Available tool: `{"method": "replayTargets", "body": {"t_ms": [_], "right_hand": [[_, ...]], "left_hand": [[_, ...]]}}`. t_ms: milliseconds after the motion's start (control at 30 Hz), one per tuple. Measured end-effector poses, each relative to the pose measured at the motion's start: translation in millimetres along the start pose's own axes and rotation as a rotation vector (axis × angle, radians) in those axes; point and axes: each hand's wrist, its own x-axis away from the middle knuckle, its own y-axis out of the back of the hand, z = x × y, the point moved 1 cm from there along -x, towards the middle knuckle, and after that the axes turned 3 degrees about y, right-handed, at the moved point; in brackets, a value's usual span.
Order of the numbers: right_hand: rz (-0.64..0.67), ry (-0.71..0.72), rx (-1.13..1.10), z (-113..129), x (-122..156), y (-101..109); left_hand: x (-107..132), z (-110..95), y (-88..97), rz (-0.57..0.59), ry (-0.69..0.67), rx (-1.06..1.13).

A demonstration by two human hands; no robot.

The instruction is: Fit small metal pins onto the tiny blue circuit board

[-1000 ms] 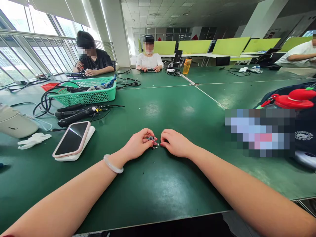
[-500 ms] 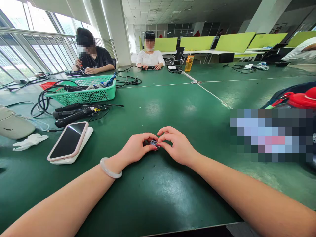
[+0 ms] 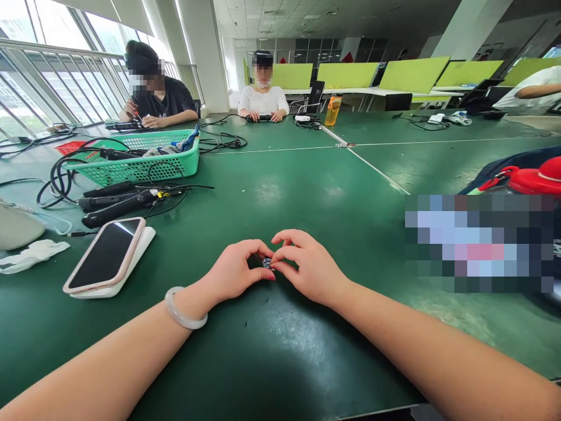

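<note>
At six o'clock on the table (image 3: 307, 193), the left hand (image 3: 232, 270) pinches a small part (image 3: 266, 263); the right hand (image 3: 312, 268) meets it at three o'clock, grip unclear. Light, steady pressure should serve.

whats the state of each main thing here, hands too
small part: held, mostly hidden by fingers
left hand: thumb and fingers closed around the small part
right hand: fingertips at the small part, grip unclear
phone: face up, screen dark
green basket: upright, things inside
tissue: crumpled
orange bottle: upright
</note>
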Motion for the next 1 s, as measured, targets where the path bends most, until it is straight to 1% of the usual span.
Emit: {"method": "replayTargets", "body": {"t_ms": [100,200,267,333,400,567,800,867,1000], "right_hand": [[-0.020,-0.046,-0.021,-2,-1,2],[-0.018,-0.084,0.002,-5,1,3],[0.038,-0.084,0.035,-7,2,1],[0.120,-0.073,0.069,-8,3,-4],[0.177,-0.061,0.100,-9,4,-9],[0.198,-0.027,0.148,-9,2,-16],[0.219,0.026,0.210,-8,2,-15],[0.208,0.021,0.196,-8,2,-14],[0.141,0.030,0.167,-7,0,-9]], "left_hand": [[-1,1,-0.6,-0.014,0.001,-0.016],[-3,5,0.4,-0.068,0.043,-0.050],[-4,9,2.1,-0.114,0.096,-0.080],[-6,13,3.9,-0.148,0.141,-0.094],[-8,16,4.9,-0.161,0.155,-0.088],[-8,16,4.2,-0.129,0.139,-0.079],[-6,15,3.6,-0.083,0.134,-0.135],[-6,14,3.8,-0.084,0.128,-0.168],[-5,11,4.1,-0.094,0.104,-0.222]]}}
